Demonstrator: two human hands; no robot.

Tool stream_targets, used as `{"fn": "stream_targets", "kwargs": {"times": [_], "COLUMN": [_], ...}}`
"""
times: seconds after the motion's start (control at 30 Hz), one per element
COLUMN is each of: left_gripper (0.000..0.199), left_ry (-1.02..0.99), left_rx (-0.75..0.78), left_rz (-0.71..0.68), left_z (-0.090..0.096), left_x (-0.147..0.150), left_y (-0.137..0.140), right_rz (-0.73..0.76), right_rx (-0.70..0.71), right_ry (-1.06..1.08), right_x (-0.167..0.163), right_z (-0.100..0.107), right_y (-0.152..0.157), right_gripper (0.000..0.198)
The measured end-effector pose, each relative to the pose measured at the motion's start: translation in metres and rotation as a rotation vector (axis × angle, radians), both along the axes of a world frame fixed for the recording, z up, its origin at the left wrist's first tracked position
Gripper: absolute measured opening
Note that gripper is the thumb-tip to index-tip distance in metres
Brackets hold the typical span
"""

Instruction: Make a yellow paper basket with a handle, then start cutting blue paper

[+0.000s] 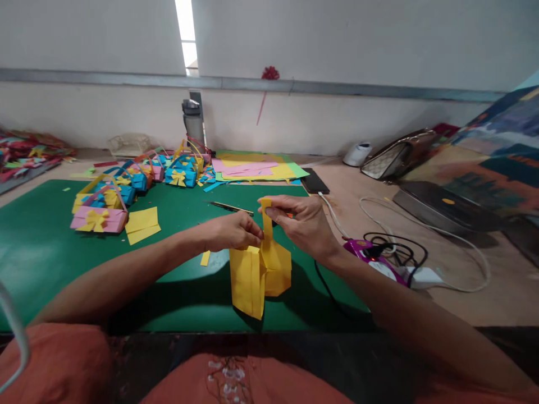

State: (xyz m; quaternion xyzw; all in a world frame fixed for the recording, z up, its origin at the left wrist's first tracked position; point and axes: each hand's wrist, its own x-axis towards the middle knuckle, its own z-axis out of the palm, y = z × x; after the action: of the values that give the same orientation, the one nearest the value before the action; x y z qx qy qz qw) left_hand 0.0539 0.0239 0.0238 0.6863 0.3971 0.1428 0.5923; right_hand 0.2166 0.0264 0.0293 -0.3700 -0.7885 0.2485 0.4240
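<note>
A yellow folded-paper box (246, 280) is held up over the green cutting mat (181, 303), its side panels standing apart. From its top rises a yellow paper strip (266, 224). My right hand (303, 221) pinches the upper end of that strip between thumb and fingers. My left hand (236, 230) is closed at the box's top edge, close to the foot of the strip; its fingertips grip the paper there. On the mat beyond lies a dark pen (231, 208). A small yellow paper scrap (205, 258) rests left of the box.
Finished paper baskets with bows (99, 216) stand at the back left, near a yellow paper sheet (143, 224). Coloured paper sheets (252, 167), a bottle (192, 120) and a phone (315, 181) line the back. A purple power strip (373, 258) with cables sits right.
</note>
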Motion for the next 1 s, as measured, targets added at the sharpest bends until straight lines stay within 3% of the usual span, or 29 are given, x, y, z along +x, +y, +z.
{"fn": "stream_targets", "kwargs": {"times": [0.17, 0.23, 0.53, 0.63, 0.7, 0.87, 1.0], "left_gripper": [0.013, 0.012, 0.013, 0.013, 0.012, 0.011, 0.012], "left_ry": [0.006, 0.018, 0.057, 0.081, 0.087, 0.101, 0.102], "left_rx": [-0.013, -0.012, -0.01, -0.015, -0.023, -0.035, -0.004], "left_rz": [0.006, 0.009, 0.007, -0.009, -0.009, -0.007, -0.014], "left_z": [-0.008, -0.011, -0.014, -0.016, -0.017, -0.018, -0.019], "left_x": [0.001, 0.001, 0.001, 0.0, 0.0, 0.001, 0.001], "left_y": [0.006, 0.008, 0.015, 0.017, 0.017, 0.016, 0.016], "right_rz": [0.025, 0.017, 0.031, 0.068, 0.063, 0.015, -0.024], "right_rx": [0.251, 0.275, -0.254, -0.396, -0.432, -0.496, -0.507], "right_ry": [-0.07, -0.089, -0.063, -0.022, -0.005, 0.058, 0.21], "right_x": [0.008, 0.011, 0.016, 0.02, 0.021, 0.019, 0.016], "right_z": [-0.012, -0.015, -0.008, -0.007, -0.008, -0.013, -0.017], "right_y": [0.006, 0.006, -0.008, -0.006, -0.004, -0.005, -0.005], "right_gripper": [0.023, 0.025, 0.022, 0.03, 0.033, 0.012, 0.033]}}
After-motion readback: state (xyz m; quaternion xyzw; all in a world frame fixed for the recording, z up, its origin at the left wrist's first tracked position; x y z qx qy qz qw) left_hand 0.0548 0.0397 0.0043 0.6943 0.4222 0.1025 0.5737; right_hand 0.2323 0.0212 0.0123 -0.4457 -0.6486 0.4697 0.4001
